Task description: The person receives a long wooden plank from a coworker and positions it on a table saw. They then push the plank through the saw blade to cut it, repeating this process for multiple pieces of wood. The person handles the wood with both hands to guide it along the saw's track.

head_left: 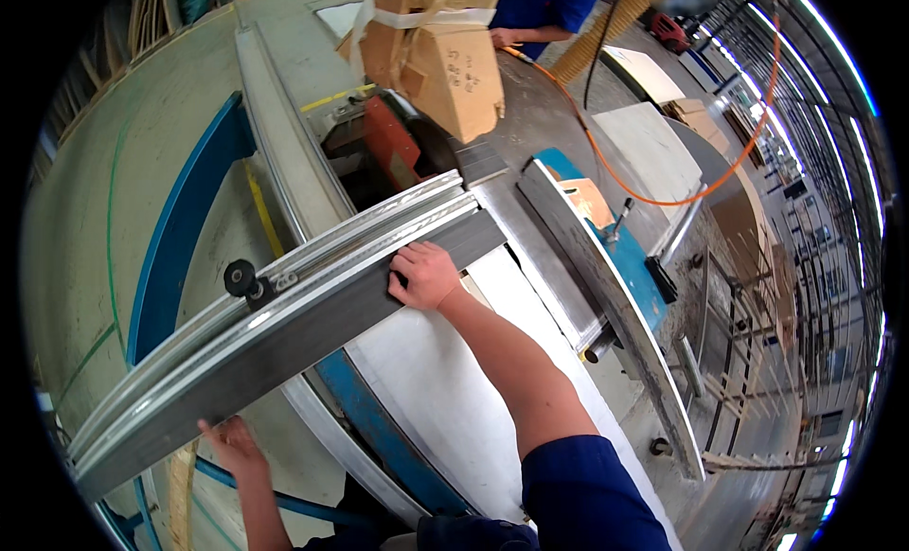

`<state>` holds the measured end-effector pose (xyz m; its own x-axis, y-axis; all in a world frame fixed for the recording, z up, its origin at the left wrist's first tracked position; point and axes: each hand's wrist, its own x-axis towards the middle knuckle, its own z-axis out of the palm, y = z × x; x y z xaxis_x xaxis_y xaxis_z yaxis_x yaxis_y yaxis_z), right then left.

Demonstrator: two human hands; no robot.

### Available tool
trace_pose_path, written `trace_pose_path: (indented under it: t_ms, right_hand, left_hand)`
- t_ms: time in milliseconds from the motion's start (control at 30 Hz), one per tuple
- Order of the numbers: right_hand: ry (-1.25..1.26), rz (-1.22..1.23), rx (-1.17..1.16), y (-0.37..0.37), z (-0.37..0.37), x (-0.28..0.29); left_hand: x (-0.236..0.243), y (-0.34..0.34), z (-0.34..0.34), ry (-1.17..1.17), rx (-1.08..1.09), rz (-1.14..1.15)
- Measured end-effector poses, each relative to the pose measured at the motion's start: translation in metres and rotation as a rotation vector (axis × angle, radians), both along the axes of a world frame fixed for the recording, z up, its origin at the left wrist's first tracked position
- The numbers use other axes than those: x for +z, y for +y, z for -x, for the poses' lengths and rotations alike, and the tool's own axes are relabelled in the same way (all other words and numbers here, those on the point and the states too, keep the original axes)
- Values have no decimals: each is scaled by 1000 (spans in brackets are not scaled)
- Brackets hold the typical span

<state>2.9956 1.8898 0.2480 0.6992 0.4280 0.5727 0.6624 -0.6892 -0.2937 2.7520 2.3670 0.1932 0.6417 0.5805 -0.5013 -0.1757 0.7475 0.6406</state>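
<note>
A long dark grey board [284, 347] lies along a ridged aluminium fence [355, 245], across the far edge of a pale surface [426, 362]; its right end sits by that surface's far right corner, while its left end reaches well past the left edge. The right hand [424, 275] rests near the right end, fingers curled at the fence-side edge and thumb set apart from them; whether it pinches the board or only presses, I cannot tell. The left hand [232, 445] meets the near edge toward the left end, thumb raised; its other fingers are partly hidden, so its hold is unclear.

To steady the board well, I would keep its long edge flush against the fence, with the left hand bearing the overhanging end level and even pressure from both hands. Fingertips are best kept out of the seam, clear of the black knob [240, 278].
</note>
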Motion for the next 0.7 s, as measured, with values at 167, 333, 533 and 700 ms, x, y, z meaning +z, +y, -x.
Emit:
trace_pose_path:
  t_ms: [167,333,533,700]
  right_hand:
    - [-33,24,14,-6,11,-3]
    - [-36,7,158,29,31,-7]
    - [-44,12,180,47,31,-4]
    - [-42,51,131,24,25,-5]
  left_hand:
    - [-28,65,-20,98,108,119]
    - [-42,59,-34,99,70,78]
    - [-22,-3,-57,136,51,190]
    - [-10,-28,-57,110,-57,229]
